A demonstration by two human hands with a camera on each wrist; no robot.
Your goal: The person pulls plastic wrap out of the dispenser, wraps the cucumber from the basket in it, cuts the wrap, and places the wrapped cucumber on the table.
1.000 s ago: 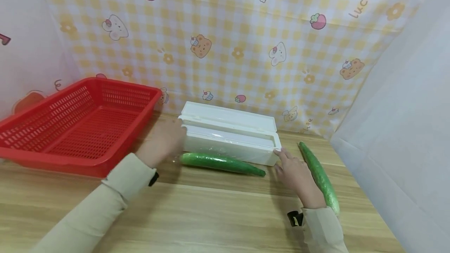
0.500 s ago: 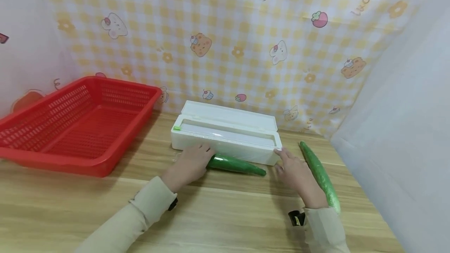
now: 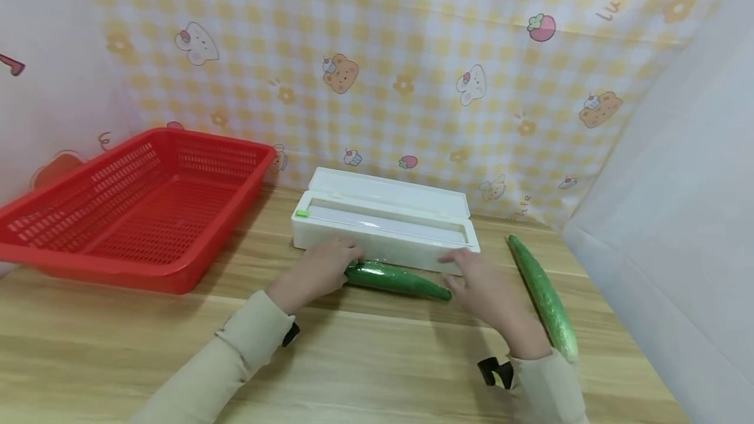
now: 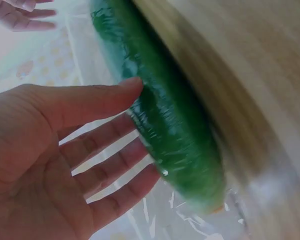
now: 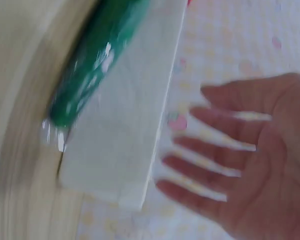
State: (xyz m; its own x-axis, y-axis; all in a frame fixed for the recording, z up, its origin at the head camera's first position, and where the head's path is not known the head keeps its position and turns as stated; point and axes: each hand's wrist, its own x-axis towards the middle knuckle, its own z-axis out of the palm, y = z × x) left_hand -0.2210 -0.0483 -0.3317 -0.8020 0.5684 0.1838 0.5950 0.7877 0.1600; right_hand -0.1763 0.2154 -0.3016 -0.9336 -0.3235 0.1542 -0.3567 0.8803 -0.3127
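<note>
A green cucumber [image 3: 394, 279] in clear film lies along the front of a white cling film box [image 3: 377, 248], whose lid stands open behind it. My left hand [image 3: 319, 269] is over the cucumber's left part. In the left wrist view the thumb touches the cucumber [image 4: 165, 115] and nearly straight fingers reach its side. Loose film [image 4: 190, 227] sticks out past its end. My right hand [image 3: 485, 290] hovers by the cucumber's right tip and the box corner, fingers spread and holding nothing. The right wrist view has the fingers apart from the cucumber [image 5: 90, 70].
A red plastic basket [image 3: 182, 273] stands at the left. Another film-wrapped cucumber [image 3: 543, 296] lies at the right, beside my right forearm. A green slider [image 3: 302, 213] sits on the box's left end. A checked cloth [image 3: 377, 116] hangs behind the wooden table [image 3: 365, 365].
My left hand moved from the box's left end down and right onto the cucumber, then stayed. My right hand has come off the box's right corner, its fingers shifting left.
</note>
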